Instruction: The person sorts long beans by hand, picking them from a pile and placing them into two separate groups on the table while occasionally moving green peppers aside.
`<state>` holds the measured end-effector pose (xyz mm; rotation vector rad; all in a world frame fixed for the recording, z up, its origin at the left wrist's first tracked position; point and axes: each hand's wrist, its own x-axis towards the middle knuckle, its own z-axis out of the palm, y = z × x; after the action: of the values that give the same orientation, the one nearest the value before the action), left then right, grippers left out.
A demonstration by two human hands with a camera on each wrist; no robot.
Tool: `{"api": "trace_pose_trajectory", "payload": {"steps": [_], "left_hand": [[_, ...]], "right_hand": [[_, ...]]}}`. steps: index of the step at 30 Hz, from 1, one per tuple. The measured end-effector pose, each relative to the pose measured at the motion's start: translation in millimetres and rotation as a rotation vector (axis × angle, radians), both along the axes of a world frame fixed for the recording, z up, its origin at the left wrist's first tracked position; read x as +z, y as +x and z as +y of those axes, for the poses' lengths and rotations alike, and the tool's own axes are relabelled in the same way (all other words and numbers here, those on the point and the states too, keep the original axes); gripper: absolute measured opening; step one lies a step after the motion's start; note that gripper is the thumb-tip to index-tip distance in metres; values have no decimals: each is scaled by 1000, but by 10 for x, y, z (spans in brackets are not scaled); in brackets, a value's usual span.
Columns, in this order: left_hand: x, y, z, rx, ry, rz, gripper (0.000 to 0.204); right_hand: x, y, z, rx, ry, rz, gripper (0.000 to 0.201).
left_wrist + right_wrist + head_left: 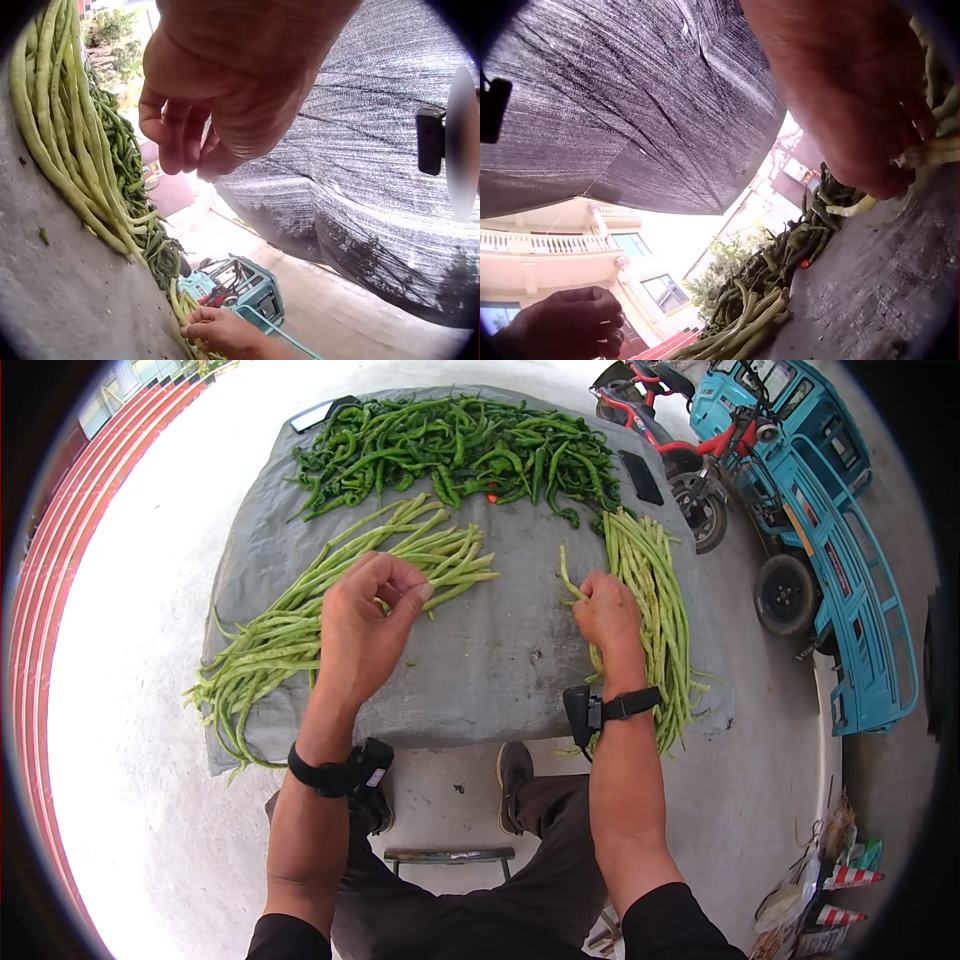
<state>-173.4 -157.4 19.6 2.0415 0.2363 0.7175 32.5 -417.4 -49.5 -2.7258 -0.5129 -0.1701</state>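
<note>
Above the left pile of pale green long beans (275, 630), my left hand (370, 610) hangs with its fingers curled and thumb near the fingertips. No item shows in that hand (217, 97) in the left wrist view. At the left edge of the right bean pile (650, 600), my right hand (608, 612) grips a long bean (566, 572), whose end sticks out past the fingers. In the right wrist view, bean ends (851, 208) show on both sides of the right hand (855, 112); its fingertips are partly hidden.
Green peppers (450, 445) cover the far part of the grey cloth-covered table (470, 670). A dark phone (640, 477) lies at the right edge, and another flat device (315, 416) at the far left corner. A stool (450, 855) stands below; a blue three-wheeler (840, 550) is at right.
</note>
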Motion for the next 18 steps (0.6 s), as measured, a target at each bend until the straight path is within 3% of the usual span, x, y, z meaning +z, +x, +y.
{"api": "trace_pose_trajectory", "payload": {"steps": [7,13,18], "left_hand": [[0,12,-24,-8,-10,-2,7],[-32,21,-115,-82,-105,38,6],[-49,59,-182,-223,-409,13,23]], "right_hand": [[466,2,-72,24,438,4,22],[766,-308,105,334,902,367,19],[919,-630,418,530,810,560,17]]}}
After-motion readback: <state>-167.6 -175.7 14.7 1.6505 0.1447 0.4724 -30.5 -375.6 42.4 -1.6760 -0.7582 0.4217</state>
